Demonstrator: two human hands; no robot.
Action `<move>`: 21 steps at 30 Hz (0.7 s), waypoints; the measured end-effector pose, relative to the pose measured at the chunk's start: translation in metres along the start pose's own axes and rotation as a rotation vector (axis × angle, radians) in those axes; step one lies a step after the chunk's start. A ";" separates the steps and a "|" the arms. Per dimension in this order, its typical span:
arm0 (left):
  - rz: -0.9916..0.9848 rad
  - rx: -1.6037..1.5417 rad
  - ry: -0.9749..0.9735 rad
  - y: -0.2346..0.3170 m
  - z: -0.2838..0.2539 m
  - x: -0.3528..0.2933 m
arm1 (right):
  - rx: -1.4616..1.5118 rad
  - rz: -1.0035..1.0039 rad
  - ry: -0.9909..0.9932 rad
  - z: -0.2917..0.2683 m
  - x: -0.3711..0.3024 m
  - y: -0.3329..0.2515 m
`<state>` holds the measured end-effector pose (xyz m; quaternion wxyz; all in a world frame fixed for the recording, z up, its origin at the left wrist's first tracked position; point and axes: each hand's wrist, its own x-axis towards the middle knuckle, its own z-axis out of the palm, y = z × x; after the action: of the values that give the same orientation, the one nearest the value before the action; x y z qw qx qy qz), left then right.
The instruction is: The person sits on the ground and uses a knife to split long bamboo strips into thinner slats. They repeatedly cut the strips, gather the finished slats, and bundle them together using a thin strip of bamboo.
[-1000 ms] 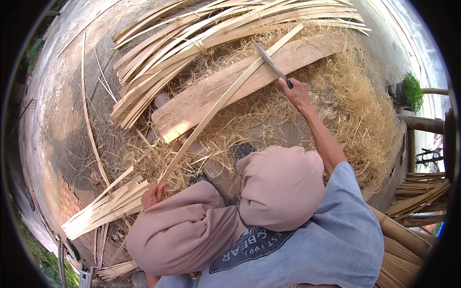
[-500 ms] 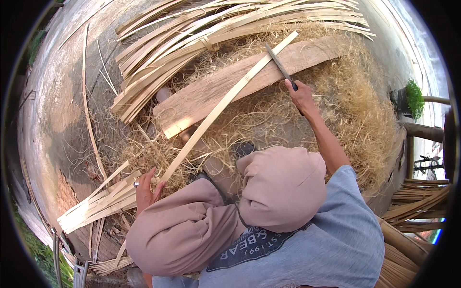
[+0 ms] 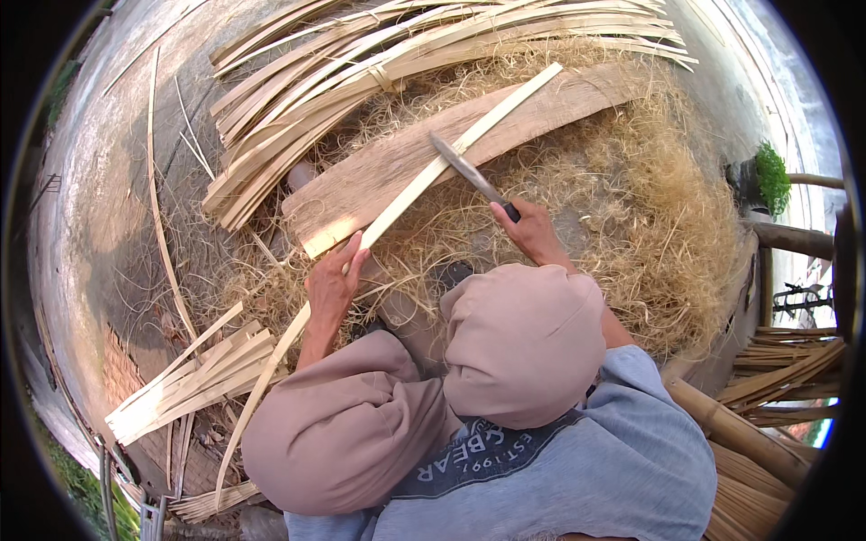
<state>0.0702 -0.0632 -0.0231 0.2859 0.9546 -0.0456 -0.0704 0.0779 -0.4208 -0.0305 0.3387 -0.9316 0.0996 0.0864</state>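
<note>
A long pale bamboo strip (image 3: 410, 197) slants across the wooden plank (image 3: 347, 185), its far end past the plank's upper edge. My left hand (image 3: 336, 281) grips this strip just below the plank's near edge, and its tail bends down beside my left knee. In my right hand (image 3: 530, 231) is the black handle of a knife (image 3: 469, 169). The blade lies across the strip over the middle of the plank. Whether its edge bites into the strip cannot be seen.
Tied bundles of bamboo strips (image 3: 361, 86) lie beyond the plank. Curly shavings (image 3: 649, 225) cover the ground around it. A smaller pile of strips (image 3: 194, 379) rests at the left. Bamboo poles (image 3: 740, 428) and more strips (image 3: 785, 365) are at the right, near a green plant (image 3: 771, 178).
My left hand has moved up and right along the strip to the plank's edge. My right hand has drawn the knife toward me and left, down the strip.
</note>
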 end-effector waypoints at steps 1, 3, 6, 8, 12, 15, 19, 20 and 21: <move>-0.005 0.032 0.002 0.005 -0.002 0.003 | -0.142 -0.130 0.110 -0.004 0.013 0.005; -0.012 0.030 0.006 0.008 -0.003 0.007 | -0.076 -0.175 0.031 0.001 0.005 -0.008; -0.011 -0.071 0.005 0.001 0.002 0.005 | -0.136 -0.380 0.026 0.002 -0.003 -0.003; -0.009 -0.034 0.014 -0.003 0.004 -0.001 | -0.160 -0.339 0.046 0.002 -0.002 0.009; -0.121 0.008 -0.055 0.025 -0.015 0.009 | -0.087 -0.284 -0.012 0.007 0.014 0.001; 0.020 -0.059 0.002 0.003 0.005 0.006 | -0.176 -0.307 -0.056 -0.002 0.013 0.026; -0.021 -0.070 -0.026 0.004 0.002 0.001 | 0.083 0.139 0.173 -0.040 0.057 0.043; -0.034 -0.097 -0.030 0.005 0.004 0.004 | -0.066 -0.024 0.109 -0.038 0.049 0.035; -0.056 -0.127 -0.044 0.004 0.008 -0.002 | -0.216 -0.178 0.031 -0.031 0.034 0.030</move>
<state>0.0667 -0.0706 -0.0270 0.3426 0.9337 -0.0206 -0.1022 0.1062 -0.4679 -0.0329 0.2409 -0.9691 0.0120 0.0517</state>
